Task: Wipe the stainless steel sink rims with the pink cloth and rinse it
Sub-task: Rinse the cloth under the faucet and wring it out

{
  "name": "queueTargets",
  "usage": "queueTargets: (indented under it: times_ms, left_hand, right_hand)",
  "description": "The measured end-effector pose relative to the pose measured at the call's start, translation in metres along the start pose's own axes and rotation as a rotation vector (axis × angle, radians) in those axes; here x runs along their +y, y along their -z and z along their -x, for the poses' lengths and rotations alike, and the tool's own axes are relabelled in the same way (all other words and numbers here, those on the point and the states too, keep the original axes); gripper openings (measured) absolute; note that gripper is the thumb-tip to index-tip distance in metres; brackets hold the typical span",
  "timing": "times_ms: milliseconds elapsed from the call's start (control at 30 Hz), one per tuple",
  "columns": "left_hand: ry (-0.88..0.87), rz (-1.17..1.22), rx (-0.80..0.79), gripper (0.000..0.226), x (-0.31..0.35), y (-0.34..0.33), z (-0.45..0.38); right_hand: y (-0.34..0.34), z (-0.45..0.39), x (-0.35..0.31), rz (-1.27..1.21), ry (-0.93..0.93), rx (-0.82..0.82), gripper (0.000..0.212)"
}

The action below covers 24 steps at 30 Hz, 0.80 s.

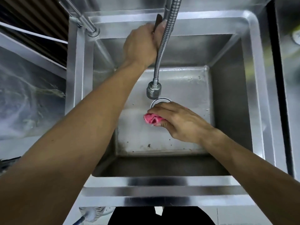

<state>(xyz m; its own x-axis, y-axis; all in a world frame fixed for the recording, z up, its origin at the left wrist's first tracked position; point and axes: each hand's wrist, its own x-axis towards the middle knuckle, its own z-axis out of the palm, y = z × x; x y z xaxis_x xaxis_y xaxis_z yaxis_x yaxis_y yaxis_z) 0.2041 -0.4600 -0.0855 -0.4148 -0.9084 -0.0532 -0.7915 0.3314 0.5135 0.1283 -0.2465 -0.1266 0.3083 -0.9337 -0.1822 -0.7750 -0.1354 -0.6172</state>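
While the near rim of the sink (pixel 162 190) lies bare, the right hand (pixel 180 122) holds the pink cloth (pixel 151 119) bunched in curled fingers, low in the basin, just near of the spray head (pixel 153 90). Farther back, the left hand (pixel 141 46) grips the tap handle (pixel 157 20), so water should fall just far of the cloth.
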Motion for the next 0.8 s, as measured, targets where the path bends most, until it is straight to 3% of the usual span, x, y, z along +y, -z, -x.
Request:
queueTargets:
  times_ms: [67, 133, 233, 300, 400, 500, 567, 633, 700, 800]
  left_hand:
    - [-0.016, -0.057, 0.036, 0.039, -0.002, -0.005, -0.004]
    - [0.048, 0.054, 0.035, 0.051, -0.005, -0.011, -0.009]
    - [0.329, 0.63, -0.133, 0.068, -0.009, -0.014, -0.018]
    - [0.496, 0.858, -0.296, 0.07, -0.012, -0.008, -0.021]
    - [0.514, 0.783, -0.379, 0.069, -0.017, -0.004, -0.015]
    - [0.462, 0.678, -0.253, 0.057, -0.04, -0.018, 0.026]
    - [0.561, 0.684, -0.242, 0.042, -0.066, -0.031, 0.074]
    - [0.669, 0.705, -0.409, 0.039, -0.083, -0.039, 0.124]
    - [0.701, 0.856, -0.63, 0.052, -0.084, -0.041, 0.162]
    - [0.537, 0.969, -0.816, 0.054, -0.074, -0.043, 0.189]
  right_hand:
    - [0.006, 0.001, 0.005, -0.012, 0.002, -0.024, 0.042]
    - [0.011, 0.002, 0.008, -0.016, 0.006, -0.027, 0.044]
    - [0.013, 0.003, 0.015, -0.017, 0.031, 0.006, 0.043]
    - [0.011, 0.003, 0.019, -0.025, 0.034, 0.018, 0.042]
    - [0.004, 0.002, 0.02, -0.06, 0.018, 0.011, 0.042]
    - [-0.006, 0.001, 0.018, -0.164, -0.042, 0.009, 0.041]
    - [-0.011, 0.003, 0.016, -0.313, -0.125, 0.026, 0.041]
    - [-0.017, 0.007, 0.012, -0.54, -0.233, 0.024, 0.04]
    - [-0.025, 0.007, 0.01, -0.713, -0.321, 0.027, 0.036]
    - [-0.033, 0.001, 0.012, -0.82, -0.424, 0.033, 0.027]
